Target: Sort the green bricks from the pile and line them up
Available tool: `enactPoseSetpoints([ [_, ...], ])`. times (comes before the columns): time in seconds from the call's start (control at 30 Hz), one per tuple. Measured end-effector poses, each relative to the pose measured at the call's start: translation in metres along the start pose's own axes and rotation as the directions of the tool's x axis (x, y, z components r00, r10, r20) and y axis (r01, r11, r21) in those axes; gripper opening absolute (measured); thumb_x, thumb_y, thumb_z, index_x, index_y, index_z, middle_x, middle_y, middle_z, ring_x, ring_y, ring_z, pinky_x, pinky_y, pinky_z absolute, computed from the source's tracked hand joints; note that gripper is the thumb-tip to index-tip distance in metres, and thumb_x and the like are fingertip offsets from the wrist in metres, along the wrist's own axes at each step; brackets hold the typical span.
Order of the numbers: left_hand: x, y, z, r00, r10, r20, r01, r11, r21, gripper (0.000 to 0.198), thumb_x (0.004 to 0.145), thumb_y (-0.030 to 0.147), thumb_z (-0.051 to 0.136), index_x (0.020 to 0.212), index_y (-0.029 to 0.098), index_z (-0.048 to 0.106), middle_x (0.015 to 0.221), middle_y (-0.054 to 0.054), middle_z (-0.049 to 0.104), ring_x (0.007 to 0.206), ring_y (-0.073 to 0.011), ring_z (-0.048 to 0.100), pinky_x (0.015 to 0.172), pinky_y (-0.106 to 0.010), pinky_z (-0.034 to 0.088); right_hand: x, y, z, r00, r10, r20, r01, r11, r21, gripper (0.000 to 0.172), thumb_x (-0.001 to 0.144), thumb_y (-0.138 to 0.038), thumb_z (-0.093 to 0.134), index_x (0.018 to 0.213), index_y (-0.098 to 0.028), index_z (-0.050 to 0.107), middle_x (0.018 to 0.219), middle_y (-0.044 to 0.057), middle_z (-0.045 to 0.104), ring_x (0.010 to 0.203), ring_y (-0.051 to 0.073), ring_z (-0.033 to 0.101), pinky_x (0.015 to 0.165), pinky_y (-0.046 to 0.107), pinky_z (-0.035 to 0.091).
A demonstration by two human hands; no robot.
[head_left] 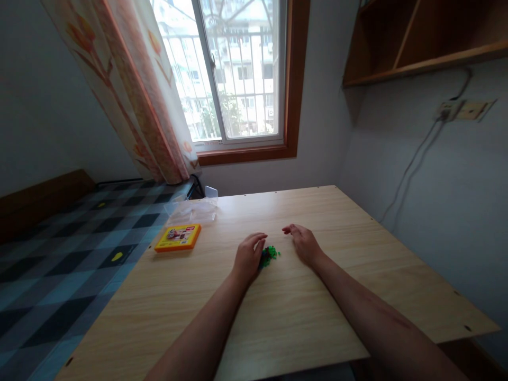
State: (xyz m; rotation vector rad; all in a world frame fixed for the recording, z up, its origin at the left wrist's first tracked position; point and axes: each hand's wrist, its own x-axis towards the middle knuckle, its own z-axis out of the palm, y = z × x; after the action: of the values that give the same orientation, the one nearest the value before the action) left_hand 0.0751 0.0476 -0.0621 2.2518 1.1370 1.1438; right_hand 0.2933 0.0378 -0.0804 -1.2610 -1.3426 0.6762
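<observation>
A small heap of green and dark pieces (270,254) lies on the wooden table, with a few loose green bits at its right edge. My left hand (249,257) rests against the heap's left side, its fingers stretched forward and slightly bent, the thumb apart from them. It partly hides the heap, and I see nothing held in it. To the right of the heap, my right hand (305,244) hovers over or touches the table. Its fingers are loosely bent and point left, with nothing visible between them.
A flat yellow-orange box (178,237) with a printed top lies at the table's left. Behind it sits clear plastic packaging (194,210). The pale wooden table (286,338) borders a checkered bed (79,254) on the left. A cable (408,169) hangs along the right wall.
</observation>
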Motion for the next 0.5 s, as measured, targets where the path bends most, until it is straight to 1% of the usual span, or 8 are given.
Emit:
enactPoseSetpoints([
  [0.03, 0.001, -0.003, -0.003, 0.999, -0.036, -0.029, 0.036, 0.999, 0.004, 0.029, 0.098, 0.031, 0.051, 0.117, 0.019, 0.070, 0.119, -0.009, 0.072, 0.114, -0.0232, 0.066, 0.105, -0.042, 0.051, 0.000, -0.003, -0.002, 0.999, -0.034, -0.006, 0.033, 0.998, -0.045, 0.054, 0.099, -0.058, 0.039, 0.096, -0.017, 0.074, 0.098, 0.010, 0.074, 0.096, 0.024, 0.067, 0.092, 0.038, 0.050],
  [0.07, 0.002, -0.006, -0.005, 0.998, -0.062, -0.030, 0.062, 0.998, 0.016, 0.032, 0.097, 0.032, 0.053, 0.122, 0.019, 0.068, 0.122, -0.010, 0.071, 0.116, -0.0240, 0.064, 0.106, -0.043, 0.050, 0.000, -0.005, -0.004, 0.998, -0.056, -0.012, 0.055, 0.996, -0.072, 0.053, 0.099, -0.056, 0.038, 0.096, -0.017, 0.074, 0.099, 0.010, 0.075, 0.097, 0.024, 0.067, 0.093, 0.037, 0.049],
  [0.1, 0.003, -0.007, -0.006, 0.997, -0.075, -0.004, 0.075, 0.997, 0.031, 0.036, 0.095, 0.032, 0.055, 0.127, 0.018, 0.065, 0.126, -0.011, 0.069, 0.119, -0.0247, 0.063, 0.107, -0.044, 0.049, 0.000, -0.006, -0.005, 0.998, -0.066, -0.020, 0.064, 0.994, -0.085, 0.053, 0.100, -0.055, 0.037, 0.096, -0.018, 0.074, 0.099, 0.010, 0.075, 0.097, 0.024, 0.067, 0.093, 0.037, 0.049],
  [0.17, 0.002, -0.007, -0.004, 0.993, -0.064, 0.096, 0.057, 0.996, 0.074, 0.043, 0.094, 0.034, 0.057, 0.134, 0.018, 0.060, 0.134, -0.012, 0.065, 0.125, -0.0260, 0.059, 0.110, -0.045, 0.046, 0.001, -0.006, -0.006, 0.998, -0.054, -0.037, 0.051, 0.995, -0.090, 0.053, 0.099, -0.055, 0.037, 0.095, -0.018, 0.074, 0.099, 0.010, 0.075, 0.097, 0.024, 0.067, 0.092, 0.037, 0.049],
  [0.27, -0.003, 0.003, 0.004, 0.970, -0.011, 0.244, -0.032, 0.984, 0.173, 0.047, 0.093, 0.040, 0.059, 0.135, 0.018, 0.061, 0.140, -0.015, 0.060, 0.131, -0.0292, 0.054, 0.114, -0.050, 0.041, 0.004, 0.000, -0.005, 0.998, 0.013, -0.057, -0.017, 0.997, -0.072, 0.056, 0.097, -0.059, 0.037, 0.094, -0.017, 0.074, 0.099, 0.011, 0.075, 0.095, 0.025, 0.068, 0.091, 0.037, 0.049],
  [0.33, -0.005, 0.010, 0.009, 0.951, 0.036, 0.308, -0.108, 0.970, 0.220, 0.047, 0.091, 0.043, 0.062, 0.131, 0.019, 0.064, 0.140, -0.015, 0.060, 0.132, -0.0313, 0.053, 0.116, -0.052, 0.038, 0.006, 0.005, -0.004, 0.997, 0.052, -0.062, -0.055, 0.998, -0.042, 0.058, 0.096, -0.062, 0.037, 0.093, -0.017, 0.074, 0.097, 0.011, 0.075, 0.093, 0.025, 0.068, 0.090, 0.038, 0.050],
  [0.43, -0.007, 0.016, 0.014, 0.915, 0.137, 0.380, -0.225, 0.954, 0.199, 0.042, 0.088, 0.040, 0.068, 0.125, 0.022, 0.069, 0.138, -0.012, 0.062, 0.132, -0.0305, 0.054, 0.118, -0.050, 0.037, 0.008, 0.010, -0.003, 0.996, 0.063, -0.063, -0.063, 0.998, -0.006, 0.060, 0.095, -0.064, 0.038, 0.091, -0.017, 0.074, 0.095, 0.012, 0.075, 0.092, 0.025, 0.069, 0.089, 0.037, 0.050],
  [0.5, -0.006, 0.016, 0.014, 0.896, 0.180, 0.405, -0.267, 0.949, 0.170, 0.035, 0.087, 0.035, 0.068, 0.121, 0.024, 0.071, 0.135, -0.010, 0.064, 0.130, -0.0290, 0.055, 0.116, -0.047, 0.040, 0.008, 0.011, -0.003, 0.996, 0.056, -0.062, -0.057, 0.998, 0.000, 0.059, 0.095, -0.064, 0.038, 0.091, -0.017, 0.074, 0.095, 0.011, 0.075, 0.092, 0.025, 0.069, 0.090, 0.037, 0.050],
])
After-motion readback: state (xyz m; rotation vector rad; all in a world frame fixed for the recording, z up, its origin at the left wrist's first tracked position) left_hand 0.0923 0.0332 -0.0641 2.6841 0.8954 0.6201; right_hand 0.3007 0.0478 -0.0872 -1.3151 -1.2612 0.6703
